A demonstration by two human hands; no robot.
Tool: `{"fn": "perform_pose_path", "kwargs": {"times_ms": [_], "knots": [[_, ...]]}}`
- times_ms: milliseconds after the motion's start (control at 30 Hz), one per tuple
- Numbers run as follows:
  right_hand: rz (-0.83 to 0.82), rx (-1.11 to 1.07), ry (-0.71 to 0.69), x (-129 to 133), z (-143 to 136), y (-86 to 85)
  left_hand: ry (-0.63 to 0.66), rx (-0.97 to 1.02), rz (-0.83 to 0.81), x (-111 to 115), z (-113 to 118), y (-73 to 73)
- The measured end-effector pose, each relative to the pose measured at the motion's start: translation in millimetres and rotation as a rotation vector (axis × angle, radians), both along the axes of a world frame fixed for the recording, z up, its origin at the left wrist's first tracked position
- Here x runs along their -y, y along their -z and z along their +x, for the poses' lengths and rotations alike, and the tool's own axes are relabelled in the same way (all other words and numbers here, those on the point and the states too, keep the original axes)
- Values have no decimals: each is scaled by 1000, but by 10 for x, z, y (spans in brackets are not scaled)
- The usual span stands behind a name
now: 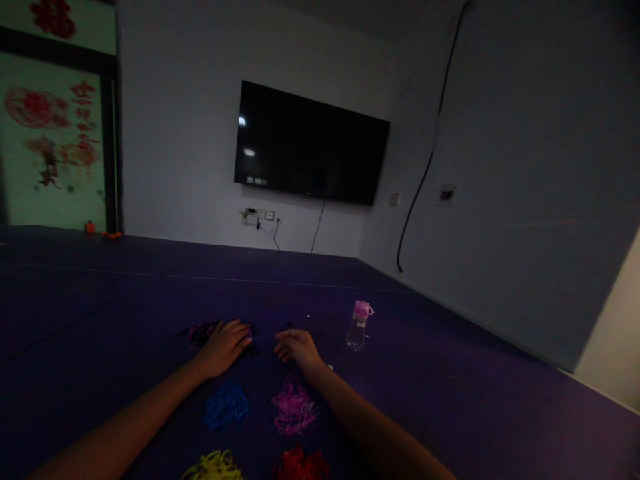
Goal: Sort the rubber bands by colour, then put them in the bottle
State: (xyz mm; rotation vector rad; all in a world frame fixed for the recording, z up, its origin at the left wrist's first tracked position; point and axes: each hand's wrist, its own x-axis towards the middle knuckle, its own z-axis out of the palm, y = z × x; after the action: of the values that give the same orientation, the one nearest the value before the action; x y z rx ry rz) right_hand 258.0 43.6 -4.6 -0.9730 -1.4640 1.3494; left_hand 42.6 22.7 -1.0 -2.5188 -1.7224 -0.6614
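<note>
A tangled heap of thin, bright pink loops like rubber bands (294,408) lies on the dark purple floor (450,400). Left of this pink heap is a similar heap of blue loops (226,405). Nearer the person than the pink heap sit a heap of yellow loops (214,467), off to its left, and a heap of red loops (301,465), almost straight in front of it.

Beyond the pink heap and to its left is a mixed pile of black and pink loops (199,335). The left hand (225,345) lies over this pile, palm down, fingers extended; whether it grips any loops cannot be told. The right hand (299,348) is just beyond the pink heap, well apart from the left, its fingers bent; whether they pinch anything cannot be told. Small dark pieces (287,327) lie just past its fingers.

Beyond the pink heap and to its right stands a clear plastic bottle with a pink cap (356,333).
</note>
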Motion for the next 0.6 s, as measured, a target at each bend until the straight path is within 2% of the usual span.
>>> {"fn": "perform_pose_path", "kwargs": {"times_ms": [600], "knots": [[15, -5, 22, -7, -11, 34, 30, 19, 15, 51, 18, -30]]}}
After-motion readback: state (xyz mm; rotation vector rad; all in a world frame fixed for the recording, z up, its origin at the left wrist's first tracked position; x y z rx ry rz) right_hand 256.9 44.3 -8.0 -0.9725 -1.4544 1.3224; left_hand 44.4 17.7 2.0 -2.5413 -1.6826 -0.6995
